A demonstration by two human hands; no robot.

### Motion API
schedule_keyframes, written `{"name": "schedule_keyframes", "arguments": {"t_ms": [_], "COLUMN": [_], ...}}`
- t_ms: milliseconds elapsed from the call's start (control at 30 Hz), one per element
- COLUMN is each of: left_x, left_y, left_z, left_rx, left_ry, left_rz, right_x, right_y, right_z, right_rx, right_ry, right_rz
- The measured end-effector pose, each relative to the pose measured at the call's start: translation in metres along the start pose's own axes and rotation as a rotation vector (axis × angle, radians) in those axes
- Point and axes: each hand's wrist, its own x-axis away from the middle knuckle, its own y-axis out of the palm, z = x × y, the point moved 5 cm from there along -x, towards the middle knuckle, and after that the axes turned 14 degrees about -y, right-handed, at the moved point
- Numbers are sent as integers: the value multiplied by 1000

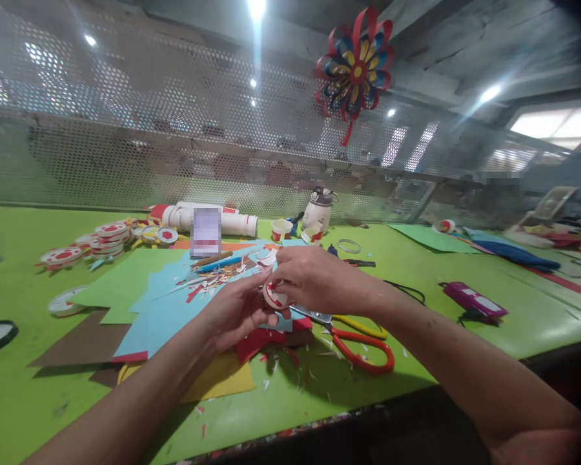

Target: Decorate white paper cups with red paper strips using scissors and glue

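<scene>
A small round paper piece, white with red markings (pixel 272 298), is held between my hands over the table. My left hand (pixel 239 307) cups it from below and the left, its fingers curled round the edge. From above, my right hand (pixel 312 274) presses bent fingers against its face; the fingertips are partly hidden. Under the right forearm lie scissors (pixel 391 356) with orange and yellow handles, their blades pointing toward the hands. Beneath the hands are blue paper sheets (pixel 162 316), red paper (pixel 252 345) and scattered paper scraps (pixel 220 279).
Green paper (pixel 133 281), brown paper (pixel 84 342) and yellow paper (pixel 225 380) spread leftward. Red-and-white discs (pixel 110 244) are stacked at the left. Behind stand white rolls (pixel 242 225) and a bottle (pixel 317 214). A purple pouch (pixel 472 300) lies right. A paper flower (pixel 358 71) hangs above.
</scene>
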Motion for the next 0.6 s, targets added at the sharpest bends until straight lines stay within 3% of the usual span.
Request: {"name": "schedule_keyframes", "arguments": {"t_ms": [233,467,600], "left_x": [-1,-2,-2], "left_y": [-4,-4,-3], "left_z": [0,3,3], "left_rx": [6,-19,-40], "left_ry": [21,25,28], "left_rz": [18,-1,-20], "right_x": [0,5,9], "right_y": [4,0,-5], "right_z": [-4,2,4], "right_rx": [24,27,34], "right_ry": [31,114,76], "right_rz": [-25,50,100]}}
